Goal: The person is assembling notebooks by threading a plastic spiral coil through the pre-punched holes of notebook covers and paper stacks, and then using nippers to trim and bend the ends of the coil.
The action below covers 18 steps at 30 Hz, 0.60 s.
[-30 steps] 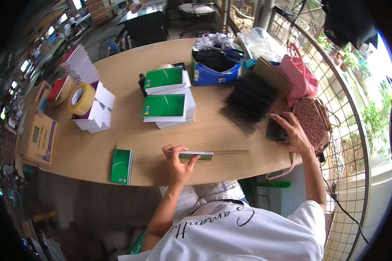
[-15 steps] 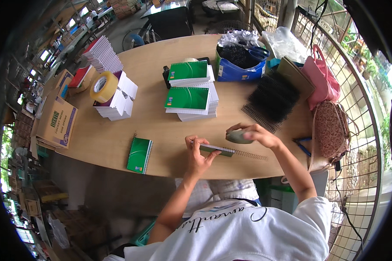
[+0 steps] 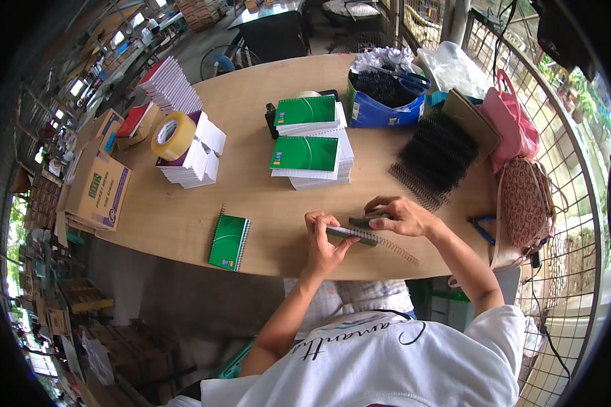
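Observation:
My left hand [image 3: 324, 249] grips a small notebook [image 3: 360, 235] near the front edge of the table, held edge-on with its spine up. A wire coil [image 3: 400, 251] runs along the spine and sticks out past its right end. Closed around a dark grey-green flat object [image 3: 364, 222], my right hand [image 3: 406, 216] is right at the notebook's spine. I cannot make out that object's kind. To the left lies a green spiral notebook [image 3: 229, 243], with a bit of coil poking out at its top. Beyond my hands stand stacks of green-covered notebooks [image 3: 305, 154].
Black wire coils [image 3: 436, 152] are heaped at the right, near a blue box [image 3: 385, 112] with scissors. Pliers [image 3: 482, 230] and bags [image 3: 526, 203] sit at the right edge. A tape roll [image 3: 173, 136] tops a paper stack at left, beside a cardboard box [image 3: 98, 190].
My right hand has come down and closer to the notebook, bringing the dark object to its spine. The coil's free end tilts lower. The whole view has shifted slightly.

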Available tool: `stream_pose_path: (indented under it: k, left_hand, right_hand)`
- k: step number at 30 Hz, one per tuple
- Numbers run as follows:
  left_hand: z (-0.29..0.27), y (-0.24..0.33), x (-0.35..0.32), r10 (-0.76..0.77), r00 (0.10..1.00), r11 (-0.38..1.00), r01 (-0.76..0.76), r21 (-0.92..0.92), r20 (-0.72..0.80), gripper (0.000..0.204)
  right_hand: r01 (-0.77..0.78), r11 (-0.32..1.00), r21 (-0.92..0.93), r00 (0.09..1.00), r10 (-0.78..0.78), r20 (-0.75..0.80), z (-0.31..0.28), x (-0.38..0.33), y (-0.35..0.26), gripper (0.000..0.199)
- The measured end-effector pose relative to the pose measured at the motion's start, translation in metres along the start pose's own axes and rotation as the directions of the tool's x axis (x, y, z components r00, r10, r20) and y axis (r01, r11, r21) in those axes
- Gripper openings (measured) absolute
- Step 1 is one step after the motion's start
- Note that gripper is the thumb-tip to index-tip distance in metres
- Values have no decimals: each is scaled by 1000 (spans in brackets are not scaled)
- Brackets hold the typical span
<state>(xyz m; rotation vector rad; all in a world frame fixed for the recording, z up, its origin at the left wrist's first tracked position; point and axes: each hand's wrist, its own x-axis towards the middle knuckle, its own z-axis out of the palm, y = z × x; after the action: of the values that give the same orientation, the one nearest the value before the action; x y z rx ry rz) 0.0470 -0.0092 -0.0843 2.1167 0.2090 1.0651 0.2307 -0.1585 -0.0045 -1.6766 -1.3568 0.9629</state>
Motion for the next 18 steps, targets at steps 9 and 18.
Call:
stream_pose_path:
  k: [9, 18]
  left_hand:
    - [-1, 1, 5, -14, 1000, 999, 13, -46, -14, 51]
    - [2, -1, 6, 5, 1000, 1000, -6, 28, 30, 49]
  right_hand:
    - [71, 885, 460, 997, -46, -64, 4, -5, 30, 57]
    - [56, 982, -181, 998, -60, -14, -5, 8, -5, 61]
